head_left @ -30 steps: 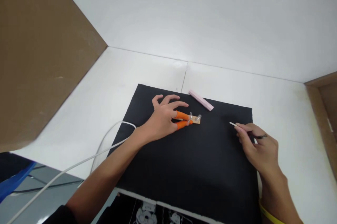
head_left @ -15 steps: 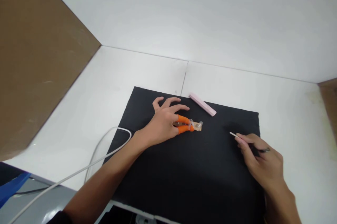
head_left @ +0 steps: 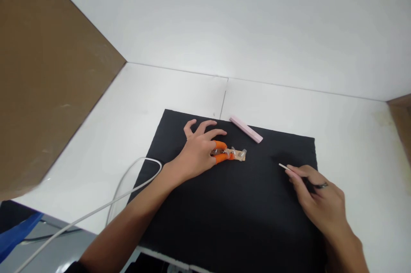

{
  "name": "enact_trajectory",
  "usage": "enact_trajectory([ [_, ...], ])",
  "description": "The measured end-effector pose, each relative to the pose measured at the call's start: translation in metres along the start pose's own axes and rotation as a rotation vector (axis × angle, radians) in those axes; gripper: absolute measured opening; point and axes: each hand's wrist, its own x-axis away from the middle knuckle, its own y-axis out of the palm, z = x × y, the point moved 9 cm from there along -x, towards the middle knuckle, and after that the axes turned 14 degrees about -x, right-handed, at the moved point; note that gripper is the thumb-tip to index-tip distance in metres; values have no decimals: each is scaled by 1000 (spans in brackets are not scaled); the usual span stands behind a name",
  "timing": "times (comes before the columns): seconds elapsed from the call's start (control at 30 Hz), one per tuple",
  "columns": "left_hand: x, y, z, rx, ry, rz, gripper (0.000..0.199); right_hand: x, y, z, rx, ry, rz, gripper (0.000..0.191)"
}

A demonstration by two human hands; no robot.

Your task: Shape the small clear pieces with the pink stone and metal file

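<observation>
My left hand (head_left: 201, 149) lies over a small beige strip (head_left: 238, 154) that carries several clear, glossy pieces (head_left: 244, 153). Orange covers sit on its thumb and index finger, which close around the strip from either side; whether they also pinch a clear piece, I cannot tell. The other fingers are spread over the black mat (head_left: 240, 213). Farther right, my right hand (head_left: 317, 196) pinches a thin white stick (head_left: 282, 166), its tip pointing left toward the strip and apart from it. A dark band is on one finger of that hand.
A pink bar-shaped block (head_left: 246, 129) lies across the mat's far edge. On the left, a white cable (head_left: 112, 201) loops onto the mat and passes by my left forearm. White walls and a brown panel (head_left: 48, 72) enclose the white tabletop (head_left: 105, 114).
My left thumb and index finger have slid slightly left along the strip, baring more of it. My right hand stays nearly in place with the stick. The view has shifted a little.
</observation>
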Motion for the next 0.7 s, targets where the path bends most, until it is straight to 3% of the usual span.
enact_trajectory([
  [0.3, 0, -2, 5, -32, 8, 3, 19, -2, 2, -4, -31, -16, -15, 30],
  [0.7, 4, -4, 7, -112, 8, 49, 13, 0, 5, -10, -55, -44, -27, 30],
])
